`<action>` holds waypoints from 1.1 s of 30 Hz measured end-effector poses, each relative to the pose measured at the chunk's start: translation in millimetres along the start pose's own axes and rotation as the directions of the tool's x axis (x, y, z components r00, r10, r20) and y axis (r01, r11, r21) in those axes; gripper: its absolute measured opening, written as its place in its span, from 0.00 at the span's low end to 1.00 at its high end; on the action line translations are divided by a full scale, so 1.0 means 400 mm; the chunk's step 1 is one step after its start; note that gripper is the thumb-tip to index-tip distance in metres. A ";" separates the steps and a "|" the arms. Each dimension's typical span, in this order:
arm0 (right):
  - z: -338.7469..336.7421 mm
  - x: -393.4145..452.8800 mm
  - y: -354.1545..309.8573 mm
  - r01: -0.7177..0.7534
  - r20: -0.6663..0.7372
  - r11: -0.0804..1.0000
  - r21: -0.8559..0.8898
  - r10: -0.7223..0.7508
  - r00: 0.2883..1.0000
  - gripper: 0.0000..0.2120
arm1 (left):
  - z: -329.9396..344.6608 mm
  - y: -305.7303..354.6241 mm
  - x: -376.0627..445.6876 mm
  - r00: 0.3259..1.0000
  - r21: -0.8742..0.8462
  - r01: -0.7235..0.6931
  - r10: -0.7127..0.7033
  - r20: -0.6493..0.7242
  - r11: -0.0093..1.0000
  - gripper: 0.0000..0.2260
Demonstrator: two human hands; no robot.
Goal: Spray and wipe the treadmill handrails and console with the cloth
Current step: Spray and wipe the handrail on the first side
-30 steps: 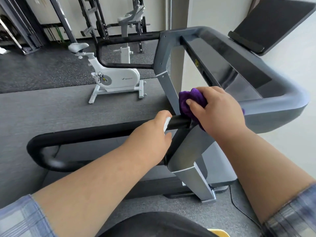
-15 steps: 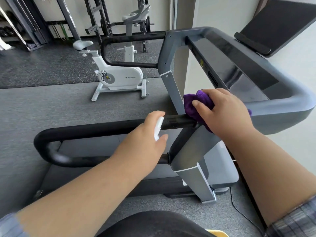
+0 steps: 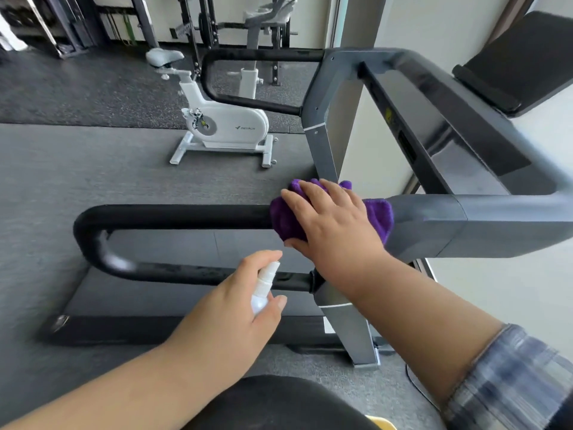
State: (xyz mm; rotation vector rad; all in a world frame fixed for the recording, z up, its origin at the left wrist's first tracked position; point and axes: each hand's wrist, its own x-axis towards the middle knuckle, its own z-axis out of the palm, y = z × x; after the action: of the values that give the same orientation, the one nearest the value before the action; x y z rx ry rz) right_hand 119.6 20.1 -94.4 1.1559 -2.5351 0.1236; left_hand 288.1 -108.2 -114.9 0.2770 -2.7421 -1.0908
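The purple cloth (image 3: 376, 217) lies bunched over the near handrail (image 3: 173, 216), right where the black padded bar meets the grey frame of the treadmill (image 3: 496, 218). The right hand (image 3: 333, 225) is spread flat on top of it, fingers fairly straight and pointing away to the left, thumb down on the near side, pressing the cloth onto the bar; that grip is a flat press rather than a pinch. Purple fabric sticks out beyond the fingertips and past the wrist side toward the frame.

Nearer and lower, the left hand (image 3: 231, 318) holds a small white spray bottle (image 3: 263, 285). Its grip is closed around the bottle's body, thumb on the near side and the index finger curved up over the nozzle end. The bottle tilts up toward the cloth but stays apart from it, in front of the lower run of the handrail loop.

The handrail bends round at the left end and comes back as a second black bar beneath. Past the frame, the dark console (image 3: 434, 125) stretches away to the right, and a second black handrail (image 3: 257, 54) sits on the treadmill's far side. The running deck (image 3: 186, 299) shows below the bars.

On the grey floor (image 3: 77, 169) beyond stands 1 white exercise bike (image 3: 226, 125), with dark racks (image 3: 192, 23) against the back wall. A plaid sleeve (image 3: 508, 383) covers the right forearm near the elbow.
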 end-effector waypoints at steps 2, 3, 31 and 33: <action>0.001 0.018 -0.018 0.028 0.045 1.000 0.008 -0.028 0.999 0.40 | 0.012 0.008 -0.005 1.000 -0.008 -0.014 0.015 0.017 1.000 0.22; -0.004 0.021 -0.011 0.013 0.061 1.000 0.024 -0.015 0.998 0.41 | 0.017 0.012 -0.007 0.999 -0.009 -0.018 0.018 0.027 1.000 0.23; -0.023 0.004 0.073 -0.062 0.069 0.995 0.084 0.057 0.996 0.39 | 0.001 -0.042 -0.065 0.997 -0.074 -0.043 0.037 -0.072 0.996 0.22; -0.022 0.013 0.062 -0.053 0.056 0.996 0.078 0.049 0.997 0.37 | -0.009 -0.057 -0.070 0.997 -0.085 -0.034 0.028 -0.077 0.996 0.22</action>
State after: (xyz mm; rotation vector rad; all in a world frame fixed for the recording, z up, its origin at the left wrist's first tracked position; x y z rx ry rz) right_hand 100.3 34.7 -82.9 1.1391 -2.6299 0.2104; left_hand 318.4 -120.3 -130.7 0.2575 -2.6162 -1.1623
